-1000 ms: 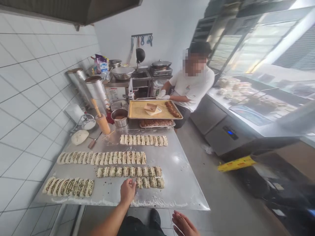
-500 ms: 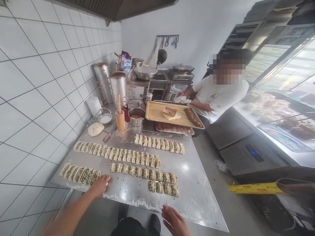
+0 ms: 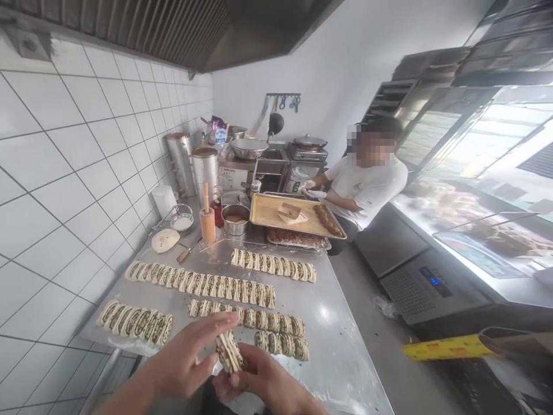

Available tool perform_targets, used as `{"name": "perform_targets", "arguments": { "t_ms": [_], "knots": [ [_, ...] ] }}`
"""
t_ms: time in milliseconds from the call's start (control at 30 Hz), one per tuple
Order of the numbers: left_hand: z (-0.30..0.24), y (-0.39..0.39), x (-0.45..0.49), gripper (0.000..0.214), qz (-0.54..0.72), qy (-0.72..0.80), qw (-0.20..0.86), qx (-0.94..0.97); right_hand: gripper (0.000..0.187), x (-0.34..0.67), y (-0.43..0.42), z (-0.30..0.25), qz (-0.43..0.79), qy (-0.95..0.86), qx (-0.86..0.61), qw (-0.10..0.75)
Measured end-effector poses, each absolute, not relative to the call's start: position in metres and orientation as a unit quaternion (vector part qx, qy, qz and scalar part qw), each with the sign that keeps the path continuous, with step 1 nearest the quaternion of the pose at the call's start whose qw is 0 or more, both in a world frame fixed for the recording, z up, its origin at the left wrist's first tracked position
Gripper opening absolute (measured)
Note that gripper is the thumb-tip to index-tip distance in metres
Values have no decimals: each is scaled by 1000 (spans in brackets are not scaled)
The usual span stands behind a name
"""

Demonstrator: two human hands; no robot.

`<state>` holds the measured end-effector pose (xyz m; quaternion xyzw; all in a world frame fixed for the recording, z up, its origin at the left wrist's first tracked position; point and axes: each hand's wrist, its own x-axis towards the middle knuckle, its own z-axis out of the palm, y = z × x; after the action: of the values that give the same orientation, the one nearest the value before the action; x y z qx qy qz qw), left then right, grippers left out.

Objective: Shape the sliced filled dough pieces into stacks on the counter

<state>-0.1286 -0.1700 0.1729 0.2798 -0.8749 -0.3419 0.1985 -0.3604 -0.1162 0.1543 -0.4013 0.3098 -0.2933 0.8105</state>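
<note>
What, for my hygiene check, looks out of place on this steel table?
A whitish floury smear lies by the lower left row of sliced filled dough, and a wooden rolling pin stands oddly on end on the steel table. The dough piece between the left hand and right hand looks normal.

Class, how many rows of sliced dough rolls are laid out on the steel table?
5. The top row lies nearest the trays, the long row below it, the short row at the near left, the middle row right of that, and the nearest right row below it.
</note>
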Motion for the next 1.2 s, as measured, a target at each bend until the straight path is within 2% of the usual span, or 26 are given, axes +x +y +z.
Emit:
{"name": "perform_targets", "arguments": {
  "t_ms": [67, 133, 267, 367, 500, 633, 800, 867, 933, 1033, 1133, 1200],
  "knots": [
    [173, -167, -128, 68, -263, -917, 191, 231, 49, -367, -110, 165, -281, 294, -365, 838],
    [167, -166, -131, 65, -208, -931, 212, 214, 50, -371, -104, 172, -257, 295, -333, 858],
    [165, -165, -146, 56, -201, -921, 243, 231, 50, -376, -96, 179, -274, 325, -400, 812],
    [175, -159, -165, 47, -295, -872, 256, 296, 41, -378, -93, 172, -377, 345, -504, 697],
    [187, -136, -201, 24, -514, -705, 284, 397, 32, -375, -88, 149, -478, 400, -540, 566],
    [188, -107, -221, 31, -728, -504, 241, 396, 33, -373, -87, 135, -510, 436, -560, 486],
    [191, -103, -217, 32, -825, -245, 281, 425, 36, -395, -80, 148, -477, 429, -647, 413],
    [194, -108, -216, 31, -836, -192, 293, 422, 39, -408, -74, 157, -451, 399, -688, 405],
    [197, -110, -216, 39, -833, -181, 308, 423, 41, -416, -69, 162, -442, 377, -705, 408],
    [192, -110, -218, 53, -805, -281, 318, 415, 39, -417, -67, 156, -453, 363, -682, 445],
    [162, -117, -223, 58, -758, -414, 312, 396, 33, -413, -73, 135, -479, 388, -594, 517],
    [124, -128, -227, 55, -733, -445, 306, 413, 34, -418, -77, 116, -493, 455, -484, 562]
  ]
}}
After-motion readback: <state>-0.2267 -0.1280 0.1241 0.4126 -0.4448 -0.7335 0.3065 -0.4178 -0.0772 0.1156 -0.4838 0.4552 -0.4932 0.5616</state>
